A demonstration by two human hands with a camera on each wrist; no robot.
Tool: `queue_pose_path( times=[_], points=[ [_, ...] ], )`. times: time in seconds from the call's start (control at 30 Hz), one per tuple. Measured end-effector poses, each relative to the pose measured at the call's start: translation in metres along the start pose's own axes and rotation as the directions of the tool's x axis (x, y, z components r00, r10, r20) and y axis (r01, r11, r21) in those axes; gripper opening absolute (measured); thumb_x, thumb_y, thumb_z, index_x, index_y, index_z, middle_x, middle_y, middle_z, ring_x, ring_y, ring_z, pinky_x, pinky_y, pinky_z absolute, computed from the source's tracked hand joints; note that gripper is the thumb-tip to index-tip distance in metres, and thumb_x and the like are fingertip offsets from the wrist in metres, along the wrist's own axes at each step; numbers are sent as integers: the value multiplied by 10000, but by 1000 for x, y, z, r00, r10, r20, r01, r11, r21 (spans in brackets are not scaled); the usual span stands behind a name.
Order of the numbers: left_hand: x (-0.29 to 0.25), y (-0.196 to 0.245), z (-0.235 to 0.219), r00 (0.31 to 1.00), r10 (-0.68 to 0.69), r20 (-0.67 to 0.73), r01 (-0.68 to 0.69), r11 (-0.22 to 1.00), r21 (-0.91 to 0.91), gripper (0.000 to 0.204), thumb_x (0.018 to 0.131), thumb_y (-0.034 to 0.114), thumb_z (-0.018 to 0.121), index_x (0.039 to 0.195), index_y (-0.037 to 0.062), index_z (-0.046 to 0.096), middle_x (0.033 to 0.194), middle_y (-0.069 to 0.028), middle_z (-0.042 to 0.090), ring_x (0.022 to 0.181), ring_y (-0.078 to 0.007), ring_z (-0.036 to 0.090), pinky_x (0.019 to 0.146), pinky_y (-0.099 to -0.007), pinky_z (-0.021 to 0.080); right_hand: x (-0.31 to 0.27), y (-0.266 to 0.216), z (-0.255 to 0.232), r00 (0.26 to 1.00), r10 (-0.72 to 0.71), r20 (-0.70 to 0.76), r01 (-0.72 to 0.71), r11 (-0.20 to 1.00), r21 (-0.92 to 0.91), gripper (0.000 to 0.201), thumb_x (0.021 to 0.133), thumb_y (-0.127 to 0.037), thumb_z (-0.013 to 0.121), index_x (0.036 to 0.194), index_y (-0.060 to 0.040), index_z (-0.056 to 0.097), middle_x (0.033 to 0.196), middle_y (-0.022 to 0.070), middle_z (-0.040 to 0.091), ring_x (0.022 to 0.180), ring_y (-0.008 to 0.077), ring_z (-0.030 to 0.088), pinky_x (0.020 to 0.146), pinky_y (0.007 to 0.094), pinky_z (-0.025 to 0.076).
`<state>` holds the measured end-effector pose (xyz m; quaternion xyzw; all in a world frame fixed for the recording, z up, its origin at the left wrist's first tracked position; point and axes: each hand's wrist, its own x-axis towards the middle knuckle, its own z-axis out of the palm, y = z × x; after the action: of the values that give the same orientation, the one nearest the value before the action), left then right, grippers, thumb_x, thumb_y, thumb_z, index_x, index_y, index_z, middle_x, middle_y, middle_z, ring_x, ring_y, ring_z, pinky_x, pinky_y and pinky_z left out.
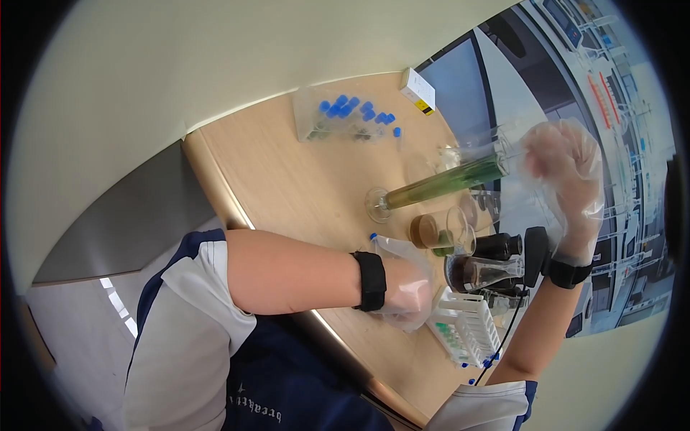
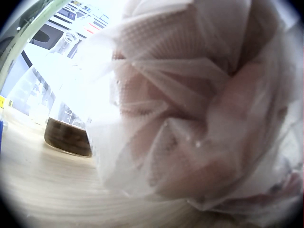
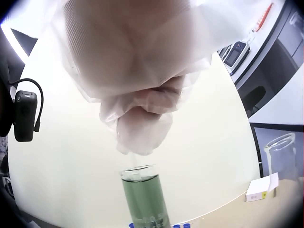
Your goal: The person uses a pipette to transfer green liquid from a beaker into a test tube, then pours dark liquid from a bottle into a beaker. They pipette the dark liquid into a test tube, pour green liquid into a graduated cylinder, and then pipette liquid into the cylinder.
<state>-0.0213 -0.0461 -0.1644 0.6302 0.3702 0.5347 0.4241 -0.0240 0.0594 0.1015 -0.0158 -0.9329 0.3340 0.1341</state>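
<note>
A tall glass measuring cylinder stands on the table, its liquid green above and brownish below. Over its mouth is my right hand in a loose clear plastic glove. In the right wrist view its bent fingers pinch a thin clear stick-like thing that points down into the cylinder's mouth; its kind is hidden by the glove. My left hand, gloved likewise, rests loosely curled at the tabletop, with nothing visible in it. A beaker of brown liquid stands close beyond it.
A clear rack with blue-capped tubes and a small white box stand toward the wall. Beside my left hand are a conical flask of dark liquid, a brown bottle and a white tube rack.
</note>
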Motion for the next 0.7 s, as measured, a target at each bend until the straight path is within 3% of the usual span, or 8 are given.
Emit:
queue_pose_path(
  times=[0.13, 0.33, 0.47, 0.5, 0.53, 0.6, 0.67, 0.7],
  points=[
    [3, 6, -4, 992, -79, 99, 81, 997, -9, 399, 740, 272, 689, 1032, 17, 596, 993, -141, 635, 917, -252, 617, 796, -347, 494, 0, 3, -6, 999, 0, 45, -2, 999, 37, 48, 887, -13, 511, 859, 17, 535, 807, 71, 606, 643, 85, 513, 597, 200, 415],
    [0, -10, 1, 996, 43, 83, -26, 981, -191, 223, 809, 171, 625, 973, 20, 629, 941, -114, 647, 879, -216, 617, 777, -335, 489, -4, 0, 6, 997, 32, -73, -27, 997, 68, 56, 888, 14, 478, 889, 26, 532, 809, 81, 602, 660, 95, 524, 607, 208, 432],
    [4, -3, 11, 967, 248, -59, -254, 918, -306, 153, 699, 98, 530, 571, 26, 488, 554, -63, 483, 484, -164, 399, 456, -319, 348, -6, 4, -3, 998, -28, -65, 28, 999, -16, 94, 907, -55, 502, 862, 10, 553, 781, 74, 602, 633, 96, 517, 576, 211, 417],
    [6, -1, 7, 970, 219, 102, -220, 976, 0, 97, 721, 111, 552, 655, 40, 540, 641, -84, 531, 576, -208, 461, 523, -330, 386, -7, 3, -7, 997, -64, -50, 66, 997, 40, 108, 910, -72, 507, 858, 6, 562, 778, 70, 605, 626, 93, 515, 566, 210, 411],
    [8, 0, -1, 958, 143, 248, -218, 926, 309, 72, 742, 123, 574, 740, 53, 592, 729, -104, 579, 667, -253, 523, 590, -342, 424, -8, 2, -12, 994, -103, -39, 106, 990, 95, 123, 913, -88, 512, 854, 3, 570, 774, 67, 608, 619, 90, 513, 557, 209, 404],
    [10, 4, -5, 945, 138, 297, -290, 777, 559, 86, 752, 139, 596, 770, 61, 627, 763, -117, 615, 693, -284, 567, 611, -355, 447, -11, -3, -18, 975, -133, -180, 151, 984, 93, 143, 914, -110, 518, 857, 2, 587, 769, 60, 613, 609, 83, 509, 541, 208, 394],
    [7, 20, -5, 927, 330, 177, -372, 769, 519, 116, 727, 145, 598, 662, 49, 593, 658, -103, 592, 561, -256, 530, 518, -358, 418, -23, -9, -32, 939, -133, -319, 163, 984, 70, 160, 915, -140, 534, 887, 0, 607, 765, 51, 618, 611, 65, 508, 528, 211, 390],
    [10, 33, -7, 955, 125, 268, -273, 723, 634, 100, 731, 149, 599, 689, 59, 611, 682, -107, 604, 595, -271, 545, 537, -369, 429, -23, -14, -38, 925, -166, -342, 188, 982, 31, 175, 922, -156, 526, 883, -4, 604, 754, 40, 602, 611, 66, 501, 536, 208, 380]
  ],
)
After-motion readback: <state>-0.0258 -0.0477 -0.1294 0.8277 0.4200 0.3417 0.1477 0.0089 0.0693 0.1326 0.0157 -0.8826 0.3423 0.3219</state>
